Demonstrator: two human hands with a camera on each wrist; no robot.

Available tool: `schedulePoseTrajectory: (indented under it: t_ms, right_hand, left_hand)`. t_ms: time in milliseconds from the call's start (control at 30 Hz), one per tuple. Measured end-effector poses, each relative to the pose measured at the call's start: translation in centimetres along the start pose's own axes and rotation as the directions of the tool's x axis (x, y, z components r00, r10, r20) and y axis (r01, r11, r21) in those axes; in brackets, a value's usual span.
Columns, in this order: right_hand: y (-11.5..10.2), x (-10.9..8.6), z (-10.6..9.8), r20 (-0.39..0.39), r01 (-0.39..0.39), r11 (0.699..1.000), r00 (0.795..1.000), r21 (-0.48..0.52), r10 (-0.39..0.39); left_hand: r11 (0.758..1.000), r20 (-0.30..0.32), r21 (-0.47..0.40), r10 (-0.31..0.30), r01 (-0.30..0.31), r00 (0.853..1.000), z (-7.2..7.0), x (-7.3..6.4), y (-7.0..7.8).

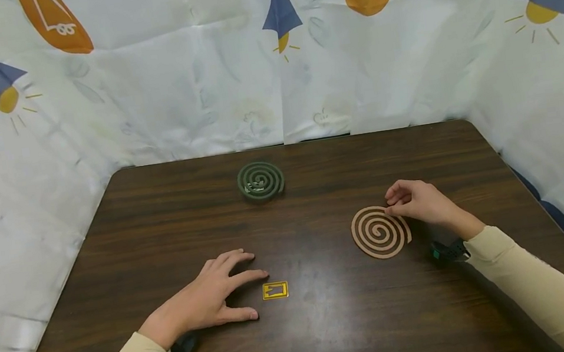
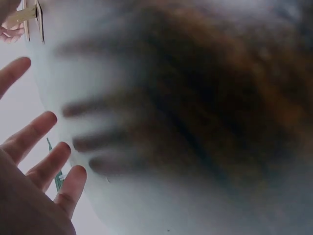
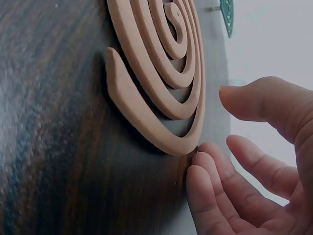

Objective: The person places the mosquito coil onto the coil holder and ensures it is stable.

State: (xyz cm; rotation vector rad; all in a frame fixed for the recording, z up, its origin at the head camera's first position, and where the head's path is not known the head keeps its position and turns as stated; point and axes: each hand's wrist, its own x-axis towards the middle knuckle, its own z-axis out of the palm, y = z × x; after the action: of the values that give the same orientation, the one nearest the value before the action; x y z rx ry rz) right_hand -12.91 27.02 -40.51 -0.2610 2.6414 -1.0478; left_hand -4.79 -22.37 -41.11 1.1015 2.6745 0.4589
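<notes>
A tan mosquito coil point(image 1: 355, 236) lies flat on the right part of the table. My right hand point(image 1: 416, 201) is at its far right edge, with thumb and bent fingers apart; in the right wrist view the fingertips point(image 3: 199, 178) are right at the coil's rim and the thumb point(image 3: 244, 102) is off it. Low over the table, my left hand point(image 1: 211, 295) spreads its fingers and holds nothing. Just right of its fingertips lies a small yellow rectangular plate point(image 1: 276, 297) with a dark cut-out shape.
Toward the back stands a dark green coil point(image 1: 263, 195), apparently thicker than the tan one, with a shiny patch on it. The dark wooden table point(image 1: 159, 216) ends at a printed white curtain point(image 1: 227, 88), which also hangs along both sides.
</notes>
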Motion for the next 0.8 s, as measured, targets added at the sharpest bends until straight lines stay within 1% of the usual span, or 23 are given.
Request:
schedulePoseTrajectory:
  t_ms: [100,200,267,500,800]
  right_hand:
    - [-0.02,0.01,0.07,0.000,0.001,1.000,1.000,-0.009,-0.001]
    - [-0.16,-0.02,0.16,-0.001,0.000,1.000,1.000,-0.011,0.000]
    - [-0.27,-0.06,0.19,-0.003,-0.001,1.000,1.000,-0.012,0.001]
    - [-0.50,-0.21,0.33,-0.008,0.006,1.000,1.000,-0.024,-0.007]
    - [-0.52,-0.04,0.65,-0.004,0.029,0.996,1.000,-0.079,-0.029]
  left_hand:
    - [1.000,0.010,0.000,0.030,-0.030,1.000,0.18,-0.10,0.10]
    - [0.998,0.005,0.018,0.063,-0.063,0.998,0.36,-0.17,0.21]
    - [0.997,-0.001,0.034,0.075,-0.075,0.997,0.43,-0.19,0.26]
    - [0.996,0.005,0.058,0.068,-0.068,0.998,0.31,-0.01,0.18]
    - [0.994,0.009,0.092,0.060,-0.061,0.998,0.44,0.54,0.13]
